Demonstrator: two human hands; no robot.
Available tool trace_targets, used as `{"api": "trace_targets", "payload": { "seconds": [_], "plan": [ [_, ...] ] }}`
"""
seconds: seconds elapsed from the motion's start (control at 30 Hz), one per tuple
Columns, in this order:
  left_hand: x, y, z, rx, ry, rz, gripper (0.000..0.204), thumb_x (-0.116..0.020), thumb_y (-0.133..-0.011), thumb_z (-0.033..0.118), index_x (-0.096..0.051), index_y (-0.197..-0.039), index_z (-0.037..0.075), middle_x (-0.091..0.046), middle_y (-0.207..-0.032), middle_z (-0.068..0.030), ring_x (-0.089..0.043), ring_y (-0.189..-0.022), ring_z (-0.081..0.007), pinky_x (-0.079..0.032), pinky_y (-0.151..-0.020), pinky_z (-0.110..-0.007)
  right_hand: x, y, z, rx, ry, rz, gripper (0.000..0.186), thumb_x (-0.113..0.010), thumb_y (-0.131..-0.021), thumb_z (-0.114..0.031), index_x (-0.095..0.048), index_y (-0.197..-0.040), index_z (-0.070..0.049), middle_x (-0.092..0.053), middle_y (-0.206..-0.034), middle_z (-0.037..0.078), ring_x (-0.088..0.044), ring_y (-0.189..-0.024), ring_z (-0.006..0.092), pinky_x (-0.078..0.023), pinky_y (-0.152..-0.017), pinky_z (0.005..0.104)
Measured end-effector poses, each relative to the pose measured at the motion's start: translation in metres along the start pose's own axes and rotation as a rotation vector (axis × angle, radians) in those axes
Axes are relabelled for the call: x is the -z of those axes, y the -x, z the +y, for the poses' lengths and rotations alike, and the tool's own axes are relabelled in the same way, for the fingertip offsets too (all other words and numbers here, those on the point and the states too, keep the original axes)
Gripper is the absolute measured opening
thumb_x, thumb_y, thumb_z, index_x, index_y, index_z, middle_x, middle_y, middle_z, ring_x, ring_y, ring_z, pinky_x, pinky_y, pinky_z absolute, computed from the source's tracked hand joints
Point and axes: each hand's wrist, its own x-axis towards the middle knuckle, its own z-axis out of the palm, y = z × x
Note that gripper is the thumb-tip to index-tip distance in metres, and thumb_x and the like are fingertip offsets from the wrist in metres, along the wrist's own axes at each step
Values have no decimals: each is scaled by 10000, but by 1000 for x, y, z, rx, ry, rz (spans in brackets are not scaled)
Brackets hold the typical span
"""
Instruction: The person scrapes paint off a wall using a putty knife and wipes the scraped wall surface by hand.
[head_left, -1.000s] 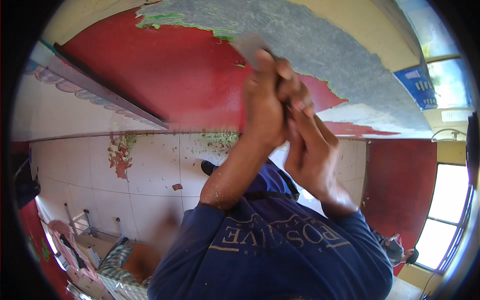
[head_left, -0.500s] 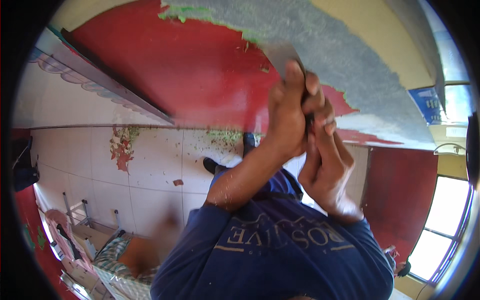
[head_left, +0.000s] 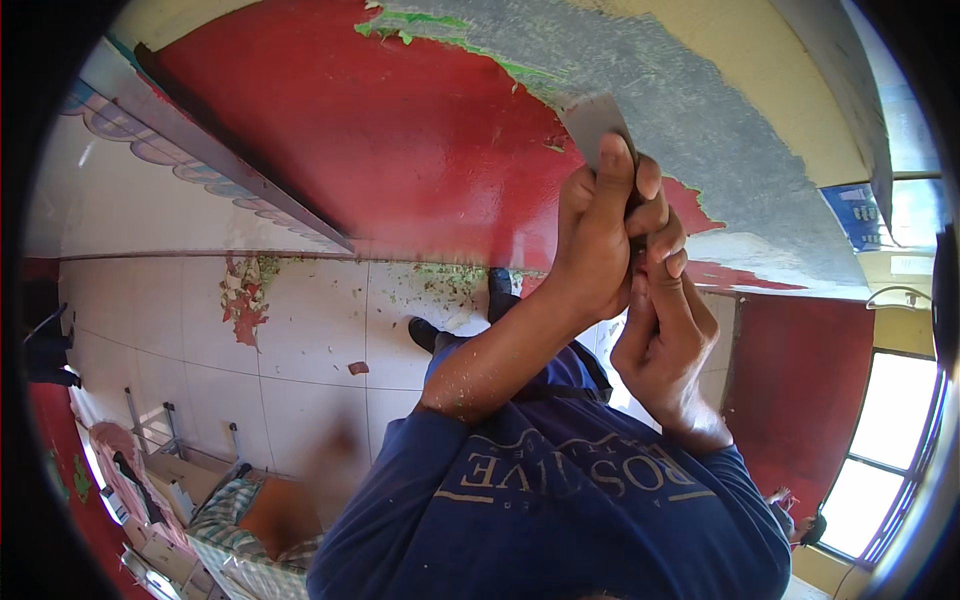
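Scraper in head cam: vs 0.5 s ago, a bit farther right & less blurred, blade still at border btwn red paint (left) & grey patch (right) on far wall. L hand closed round it, thumb flat on blade. R hand half curled just below; can't tell if it grips too. Nearer: pale tiled floor w/ paint flakes left; window right.
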Motion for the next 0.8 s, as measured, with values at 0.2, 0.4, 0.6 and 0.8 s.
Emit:
{"api": "trace_targets", "payload": {
  "seconds": [0.2,0.4,0.6,0.8],
  "plan": [
    [-7,1,24,-104,85,-52,430,-357,-952,537,-482,-811,150,-276,-557,41,-405,-460,-118,-469,-450,-317,-1,-12,-19,-7,-3,-75,377,-561,-783,57,-588,-1158,30,-550,-751,160,-577,-542,269,-463,-463,347],
    [-6,-2,40,-130,112,-71,440,-368,-939,560,-465,-795,155,-285,-555,36,-416,-459,-127,-461,-442,-325,-2,-25,-28,20,6,-120,326,-555,-797,53,-599,-1120,45,-574,-749,162,-607,-572,285,-474,-469,351],
    [-8,-3,42,-117,89,-42,440,-371,-931,568,-470,-800,160,-290,-559,39,-425,-473,-126,-467,-438,-329,-3,-28,-30,10,-7,-77,326,-553,-802,41,-595,-1125,36,-573,-772,169,-597,-570,301,-473,-473,360],
    [-14,-6,30,-130,14,15,441,-348,-949,557,-476,-801,162,-287,-566,50,-412,-484,-101,-469,-450,-311,-2,-26,-18,14,-43,-29,348,-551,-787,51,-583,-1133,31,-543,-737,167,-571,-560,320,-454,-472,380]
  ]
}}
